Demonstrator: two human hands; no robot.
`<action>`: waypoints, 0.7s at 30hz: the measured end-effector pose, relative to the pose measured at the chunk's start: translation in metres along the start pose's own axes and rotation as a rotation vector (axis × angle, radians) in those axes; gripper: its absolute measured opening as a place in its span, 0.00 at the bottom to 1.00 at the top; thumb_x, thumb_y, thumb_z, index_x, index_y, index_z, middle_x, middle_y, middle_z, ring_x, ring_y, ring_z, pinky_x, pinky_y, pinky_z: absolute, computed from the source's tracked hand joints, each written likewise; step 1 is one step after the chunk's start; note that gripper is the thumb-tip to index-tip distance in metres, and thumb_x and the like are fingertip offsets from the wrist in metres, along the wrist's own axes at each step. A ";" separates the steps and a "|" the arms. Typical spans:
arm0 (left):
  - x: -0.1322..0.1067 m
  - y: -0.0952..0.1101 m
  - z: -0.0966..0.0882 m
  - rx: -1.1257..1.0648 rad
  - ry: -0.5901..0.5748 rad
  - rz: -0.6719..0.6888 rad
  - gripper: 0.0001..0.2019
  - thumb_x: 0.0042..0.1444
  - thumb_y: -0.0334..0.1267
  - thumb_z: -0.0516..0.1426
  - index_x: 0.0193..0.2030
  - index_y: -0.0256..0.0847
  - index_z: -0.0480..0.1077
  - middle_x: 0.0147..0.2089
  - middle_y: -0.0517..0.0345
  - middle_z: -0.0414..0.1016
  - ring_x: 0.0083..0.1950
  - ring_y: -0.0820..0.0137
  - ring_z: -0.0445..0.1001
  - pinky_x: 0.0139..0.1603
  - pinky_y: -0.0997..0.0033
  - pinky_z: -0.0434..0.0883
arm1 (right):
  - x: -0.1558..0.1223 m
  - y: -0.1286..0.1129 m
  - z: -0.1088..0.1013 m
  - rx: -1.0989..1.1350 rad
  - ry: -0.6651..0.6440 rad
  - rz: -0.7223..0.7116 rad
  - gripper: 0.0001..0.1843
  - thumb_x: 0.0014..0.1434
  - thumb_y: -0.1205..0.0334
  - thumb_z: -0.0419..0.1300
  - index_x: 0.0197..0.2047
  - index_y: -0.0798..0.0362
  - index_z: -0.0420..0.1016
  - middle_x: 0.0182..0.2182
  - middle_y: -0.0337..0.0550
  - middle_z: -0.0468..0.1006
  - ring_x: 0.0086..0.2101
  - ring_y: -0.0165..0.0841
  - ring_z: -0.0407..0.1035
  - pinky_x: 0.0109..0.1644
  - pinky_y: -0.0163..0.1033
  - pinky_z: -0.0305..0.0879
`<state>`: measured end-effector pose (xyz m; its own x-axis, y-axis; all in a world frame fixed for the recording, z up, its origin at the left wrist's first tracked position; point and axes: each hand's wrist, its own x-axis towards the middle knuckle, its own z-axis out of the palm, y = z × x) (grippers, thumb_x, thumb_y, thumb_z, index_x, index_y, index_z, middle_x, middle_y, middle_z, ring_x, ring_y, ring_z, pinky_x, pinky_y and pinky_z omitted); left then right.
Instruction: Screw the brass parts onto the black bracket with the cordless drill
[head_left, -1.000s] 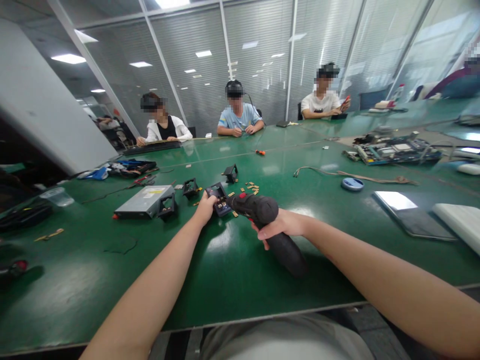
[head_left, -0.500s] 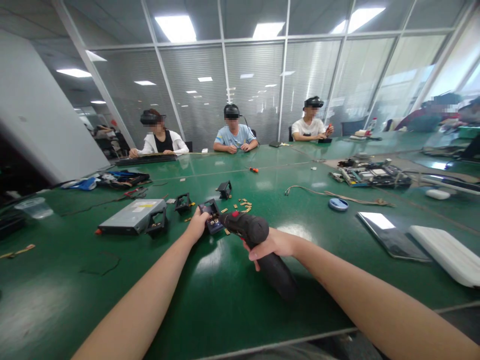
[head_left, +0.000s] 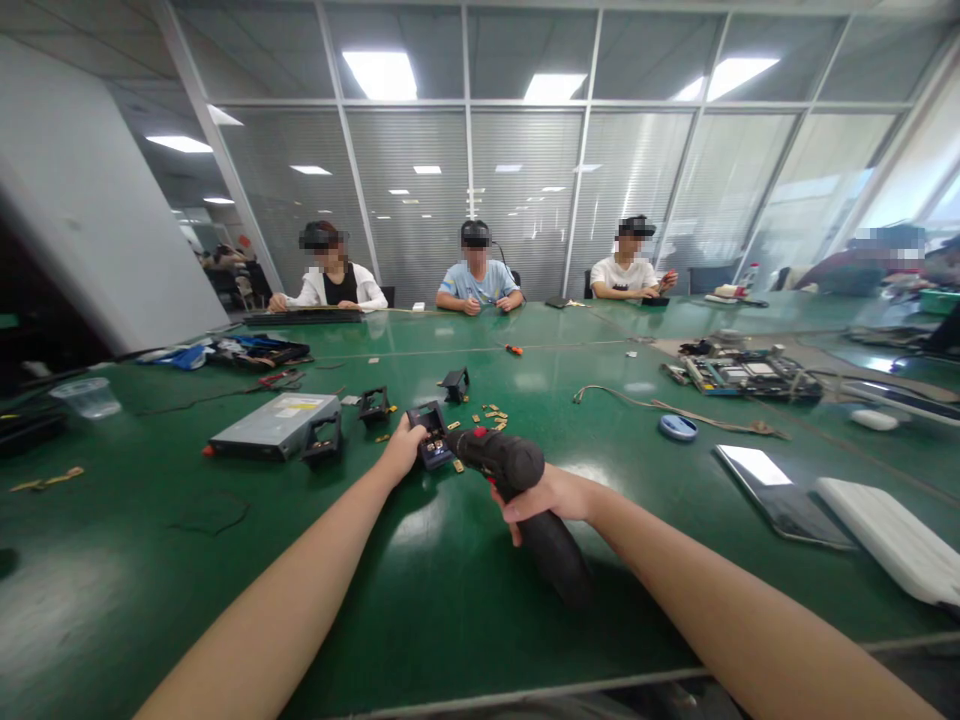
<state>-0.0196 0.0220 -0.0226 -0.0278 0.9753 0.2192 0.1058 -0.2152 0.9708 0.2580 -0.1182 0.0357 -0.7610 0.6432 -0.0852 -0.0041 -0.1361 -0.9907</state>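
My right hand (head_left: 536,495) is wrapped round the grip of a black cordless screwdriver (head_left: 499,460) with red buttons. Its nose points left at a black plastic housing (head_left: 435,452), which has small brassy metal parts inside. My left hand (head_left: 403,450) grips that housing by its left side against the table. Whether the bit touches a screw is too small to tell. Several small brass-coloured plates (head_left: 495,412) lie scattered just beyond the housing. Similar black brackets stand nearby: one behind (head_left: 455,385), one to the left (head_left: 373,404) and one nearer (head_left: 322,440).
Left of the brackets lies a silver disc drive (head_left: 274,425), with a clear plastic cup (head_left: 88,397) farther left. On the right are a blue round lid (head_left: 677,428), a phone-like slab (head_left: 780,495), a white case (head_left: 892,535) and a circuit board (head_left: 750,370). Several people sit across the green table.
The whole view has shifted slightly, so things sit a little lower and mostly farther right. Both hands keep their holds on the housing and the cordless screwdriver.
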 end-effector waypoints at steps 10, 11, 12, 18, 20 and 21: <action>0.001 -0.003 -0.002 0.004 -0.031 -0.021 0.19 0.44 0.39 0.56 0.45 0.42 0.67 0.39 0.59 0.73 0.41 0.62 0.72 0.47 0.60 0.70 | -0.001 0.001 -0.001 0.013 0.009 0.003 0.22 0.40 0.57 0.74 0.34 0.56 0.71 0.23 0.37 0.76 0.24 0.36 0.75 0.30 0.37 0.69; 0.001 -0.003 -0.002 0.006 -0.025 -0.020 0.19 0.44 0.39 0.56 0.45 0.42 0.67 0.40 0.58 0.73 0.42 0.62 0.72 0.47 0.61 0.70 | -0.001 0.001 -0.001 0.020 0.012 0.003 0.22 0.40 0.57 0.74 0.34 0.56 0.71 0.23 0.37 0.76 0.24 0.35 0.75 0.30 0.37 0.70; 0.001 -0.003 -0.002 0.009 -0.017 -0.020 0.19 0.43 0.39 0.56 0.45 0.42 0.68 0.40 0.58 0.73 0.42 0.62 0.72 0.47 0.61 0.70 | -0.001 0.001 -0.001 0.024 0.014 0.003 0.22 0.40 0.57 0.74 0.34 0.56 0.71 0.23 0.37 0.76 0.24 0.35 0.75 0.30 0.38 0.70; 0.003 -0.008 -0.002 -0.002 -0.015 -0.024 0.17 0.43 0.39 0.56 0.43 0.42 0.67 0.38 0.59 0.71 0.41 0.62 0.71 0.45 0.61 0.71 | -0.002 0.003 -0.004 -0.008 0.008 -0.001 0.21 0.42 0.57 0.74 0.35 0.56 0.71 0.24 0.37 0.76 0.24 0.35 0.75 0.30 0.38 0.70; 0.004 -0.009 -0.001 -0.022 -0.020 -0.023 0.17 0.43 0.38 0.56 0.43 0.42 0.67 0.38 0.59 0.71 0.41 0.62 0.71 0.45 0.60 0.71 | -0.002 0.004 -0.004 -0.025 0.003 -0.009 0.20 0.44 0.57 0.73 0.35 0.56 0.71 0.24 0.37 0.75 0.24 0.35 0.75 0.31 0.38 0.70; 0.003 -0.008 0.000 -0.031 -0.022 -0.024 0.18 0.43 0.38 0.56 0.44 0.42 0.67 0.38 0.59 0.71 0.41 0.62 0.71 0.45 0.60 0.71 | -0.002 0.004 -0.005 -0.028 0.003 -0.013 0.19 0.44 0.57 0.73 0.34 0.56 0.71 0.24 0.37 0.75 0.24 0.34 0.75 0.31 0.38 0.70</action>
<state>-0.0210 0.0270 -0.0301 -0.0080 0.9811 0.1935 0.0747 -0.1924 0.9785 0.2626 -0.1166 0.0310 -0.7589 0.6471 -0.0731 0.0049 -0.1066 -0.9943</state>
